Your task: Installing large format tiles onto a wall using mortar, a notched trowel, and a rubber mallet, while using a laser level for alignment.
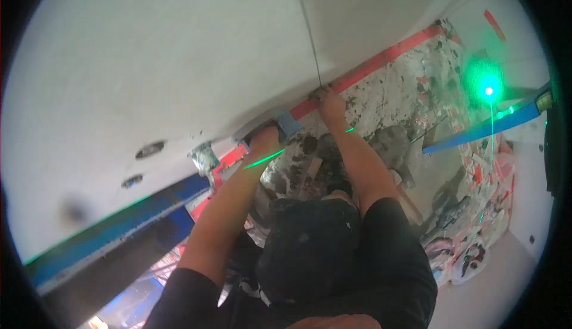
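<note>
My left hand (267, 137) is at the foot of a white wall (143, 61), its fingers mostly hidden, against a blue-grey block (289, 123); whether it grips the block I cannot tell. My right hand (330, 105) is farther right on the same edge, fingers curled by the red tape (387, 58) where a thin dark seam in the wall meets it; what they hold, if anything, is too small to make out. A green laser line crosses both my forearms. Beside the tape lies a stained, dirt-spotted floor covering (393, 90).
A blue metal bar (471, 135) crosses on the right, near a bright green laser glow (488, 90). A blue rail (107, 233) runs along the wall at lower left. Crumpled plastic and debris (471, 257) lie at lower right, beside another white wall (527, 192).
</note>
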`<act>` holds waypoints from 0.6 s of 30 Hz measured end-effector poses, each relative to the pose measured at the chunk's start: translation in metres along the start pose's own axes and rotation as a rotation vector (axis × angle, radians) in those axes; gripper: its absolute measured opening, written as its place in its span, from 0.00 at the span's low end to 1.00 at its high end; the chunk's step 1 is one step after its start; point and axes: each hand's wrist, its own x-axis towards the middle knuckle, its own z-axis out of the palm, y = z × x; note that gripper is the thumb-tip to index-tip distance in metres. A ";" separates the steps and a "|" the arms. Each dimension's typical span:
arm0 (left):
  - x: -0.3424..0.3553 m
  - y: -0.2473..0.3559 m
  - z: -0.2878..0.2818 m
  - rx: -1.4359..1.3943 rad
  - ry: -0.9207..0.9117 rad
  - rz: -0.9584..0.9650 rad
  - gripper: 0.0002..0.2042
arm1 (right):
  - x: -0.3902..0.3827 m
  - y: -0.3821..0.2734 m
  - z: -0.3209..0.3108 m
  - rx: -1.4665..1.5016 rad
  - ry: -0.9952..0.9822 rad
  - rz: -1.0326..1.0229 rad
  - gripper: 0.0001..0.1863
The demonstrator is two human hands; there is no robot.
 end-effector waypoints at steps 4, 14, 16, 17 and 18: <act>0.008 -0.016 0.005 -0.001 0.179 0.091 0.33 | -0.006 -0.005 0.012 0.049 0.083 -0.170 0.07; 0.027 -0.010 -0.007 0.057 -0.341 -0.038 0.36 | -0.008 -0.012 0.001 0.082 0.155 -0.123 0.11; 0.027 -0.013 -0.005 0.056 -0.202 -0.013 0.29 | -0.006 -0.017 0.002 0.068 0.104 -0.093 0.11; 0.028 -0.010 -0.008 0.063 -0.214 -0.004 0.29 | -0.004 -0.017 0.002 0.053 0.053 -0.082 0.11; 0.032 0.006 -0.020 0.045 -0.378 -0.046 0.32 | -0.006 -0.007 0.003 0.043 0.055 -0.058 0.11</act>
